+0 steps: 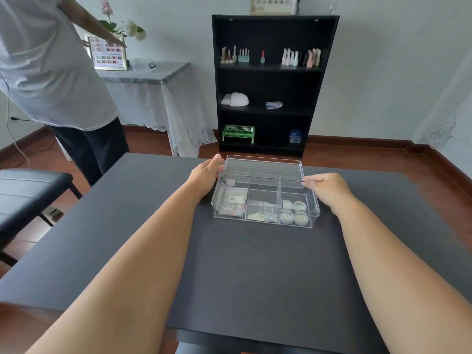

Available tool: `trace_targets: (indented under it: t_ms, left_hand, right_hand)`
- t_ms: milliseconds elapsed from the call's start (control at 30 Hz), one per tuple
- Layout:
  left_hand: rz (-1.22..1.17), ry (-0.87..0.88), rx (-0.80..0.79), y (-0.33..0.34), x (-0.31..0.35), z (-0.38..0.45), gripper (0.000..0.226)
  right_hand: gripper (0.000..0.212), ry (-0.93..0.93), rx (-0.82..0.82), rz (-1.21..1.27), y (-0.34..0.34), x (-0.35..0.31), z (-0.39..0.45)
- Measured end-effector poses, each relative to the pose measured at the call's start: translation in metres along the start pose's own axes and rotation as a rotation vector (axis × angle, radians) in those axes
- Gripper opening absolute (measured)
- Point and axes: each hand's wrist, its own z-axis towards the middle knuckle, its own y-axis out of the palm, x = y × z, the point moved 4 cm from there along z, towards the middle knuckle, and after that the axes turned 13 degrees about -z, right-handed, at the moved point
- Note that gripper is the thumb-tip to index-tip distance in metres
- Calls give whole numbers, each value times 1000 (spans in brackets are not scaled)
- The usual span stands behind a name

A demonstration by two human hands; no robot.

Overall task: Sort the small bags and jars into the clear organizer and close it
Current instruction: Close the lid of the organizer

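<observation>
The left hand (208,172) rests loosely curled against the lid's (263,168) left edge, the right hand (324,186) pinches its right edge, above the organizer (265,221) holding bags (233,203) and jars (293,212).

**A small nail salon room**

A black bookshelf (268,83) holds rows of nail polish bottles (301,58) and a white nail-curing lamp (236,99). A framed nail colour chart (107,52) stands on a lace-draped side table (153,72).
</observation>
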Motion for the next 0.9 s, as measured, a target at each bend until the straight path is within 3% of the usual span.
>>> trace_targets:
  t_ms: [100,300,467,700,833,900]
  left_hand:
    - [-27,22,-15,3,0,-4,56]
    - [-134,93,-55,8,-1,-6,53]
    - [-242,162,-24,2,1,-13,53]
    - [-266,195,-82,4,1,-38,45]
    - [-309,235,-68,8,4,-53,62]
    - [-342,254,-49,7,3,-58,57]
  right_hand:
    - [17,18,-49,97,-3,-1,3]
    - [13,58,-67,311,-10,0,1]
    - [36,-19,40,445,-11,1,-6]
    - [25,-46,203,596,-7,15,-22]
    - [28,-95,199,613,-1,12,-30]
    - [24,-124,192,616,3,10,-35]
